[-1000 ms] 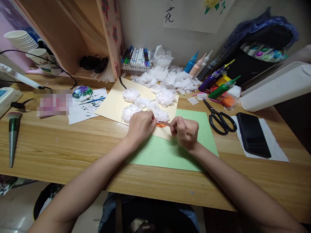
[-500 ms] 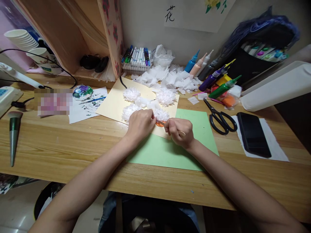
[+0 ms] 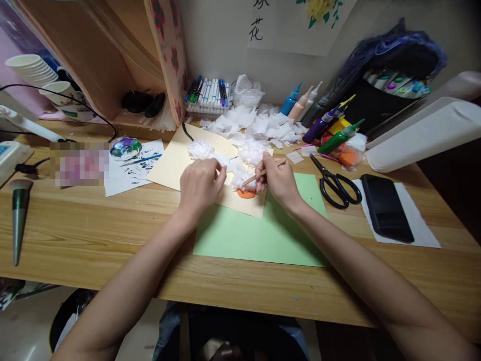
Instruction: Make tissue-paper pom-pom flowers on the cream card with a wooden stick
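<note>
On the wooden surface (image 3: 93, 220), from the head view: cream card (image 3: 176, 160) overlapping a green sheet (image 3: 255, 235), with white tissue pom-poms (image 3: 201, 149) stuck on it. Left hand (image 3: 199, 185) pressing down near the middle pom-pom, fingers curled narrow, probably to keep the card and tissue from sliding. Right hand (image 3: 276, 178) pinching a thin wooden stick (image 3: 259, 175), fingers closed round it like a pen, tip angled into the tissue puff (image 3: 244, 180) just above an orange blob (image 3: 246, 193), looks like poking or fluffing. Scissors (image 3: 334, 180) and phone (image 3: 387, 208) parked to the right, within reach. Paint bottles (image 3: 330, 128), tissue scraps (image 3: 259, 125) and markers (image 3: 208, 93) pushed back to the wall, out of the way. Paint palette (image 3: 126, 148) off to the left.
</note>
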### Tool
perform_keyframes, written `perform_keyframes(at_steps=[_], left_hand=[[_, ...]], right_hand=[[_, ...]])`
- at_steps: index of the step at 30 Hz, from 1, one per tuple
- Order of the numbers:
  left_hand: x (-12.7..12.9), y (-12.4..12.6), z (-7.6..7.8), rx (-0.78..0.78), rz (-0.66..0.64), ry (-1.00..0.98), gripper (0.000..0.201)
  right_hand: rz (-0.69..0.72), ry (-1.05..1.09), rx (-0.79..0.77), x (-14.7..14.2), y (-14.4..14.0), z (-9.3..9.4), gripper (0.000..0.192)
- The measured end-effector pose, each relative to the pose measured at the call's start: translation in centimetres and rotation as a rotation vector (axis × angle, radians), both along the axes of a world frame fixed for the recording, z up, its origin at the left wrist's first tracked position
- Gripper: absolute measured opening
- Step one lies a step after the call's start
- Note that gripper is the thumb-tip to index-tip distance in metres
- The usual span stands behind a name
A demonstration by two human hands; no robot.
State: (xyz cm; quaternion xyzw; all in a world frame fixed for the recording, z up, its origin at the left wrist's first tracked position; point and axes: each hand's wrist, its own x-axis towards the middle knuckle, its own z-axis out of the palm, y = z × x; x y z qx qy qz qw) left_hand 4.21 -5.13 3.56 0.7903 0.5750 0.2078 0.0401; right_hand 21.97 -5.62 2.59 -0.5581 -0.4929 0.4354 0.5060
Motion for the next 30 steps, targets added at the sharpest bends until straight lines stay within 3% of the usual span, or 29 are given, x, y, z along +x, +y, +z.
perform_keyframes(at_steps=[8, 16, 20, 23, 26, 30], left_hand=[[-2.1, 1.8, -0.5, 0.102, 0.198, -0.033, 0.017], [-1.6, 2.4, -1.4, 0.095, 0.17, -0.002, 0.019], [-1.5, 2.9, -1.6, 0.109, 0.139, -0.006, 0.013], [-1.6, 3.0, -1.4, 0.118, 0.136, -0.118, 0.013], [-1.8, 2.9, -0.8, 0.097, 0.102, -0.349, 0.012], [-1.8, 2.3, 0.3, -0.155, -0.011, -0.633, 0.017]], right_hand=[[-0.001, -0.037, 0.15, 0.2, -2.8, -0.1, 0.051], [0.018, -0.315, 0.464, 1.4, -5.1, -1.1, 0.049], [-0.045, -0.307, 0.561, 1.9, -6.0, -1.9, 0.049], [-0.103, -0.231, 0.565, 2.0, -6.3, -2.6, 0.049], [-0.143, -0.184, 0.558, 2.0, -6.3, -2.8, 0.049], [-0.161, -0.143, 0.547, 2.0, -6.3, -2.8, 0.049]])
